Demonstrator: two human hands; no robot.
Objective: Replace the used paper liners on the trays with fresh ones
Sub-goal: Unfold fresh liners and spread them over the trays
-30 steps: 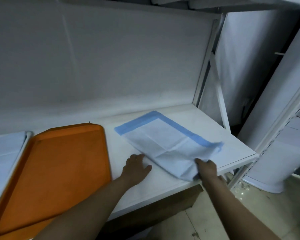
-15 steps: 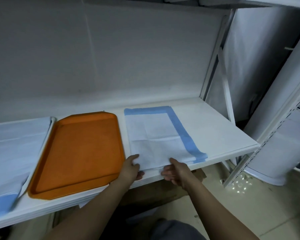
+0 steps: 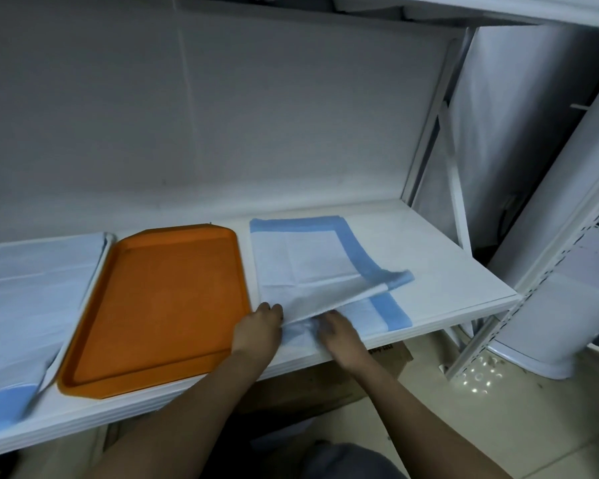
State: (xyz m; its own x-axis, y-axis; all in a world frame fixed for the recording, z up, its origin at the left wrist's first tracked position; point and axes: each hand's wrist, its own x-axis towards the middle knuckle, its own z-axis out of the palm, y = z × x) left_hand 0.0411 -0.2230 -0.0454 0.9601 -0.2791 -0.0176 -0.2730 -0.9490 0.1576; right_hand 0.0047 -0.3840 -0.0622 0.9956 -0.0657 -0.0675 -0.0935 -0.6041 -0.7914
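Orange tray [image 3: 159,305] bare, liners [image 3: 305,264] alongside.

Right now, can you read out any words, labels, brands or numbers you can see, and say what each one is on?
Cardboard box under the shelf: some dark print near its top edge, too small and cut off to read.
Orange tray: no text seen.
Blue-bordered paper liners: no text seen.

A plain grey wall [image 3: 222,126] fills the scene from 10 to 1 o'clock — dim, evenly lit. A white shelf [image 3: 440,267] runs across the middle, its white upright post [image 3: 429,126] at 2 o'clock. Another perforated white rack post [image 3: 533,305] leans at 4 o'clock. Below — pale tiled floor [image 3: 519,423] and a brown cardboard box [image 3: 329,385] under the shelf.
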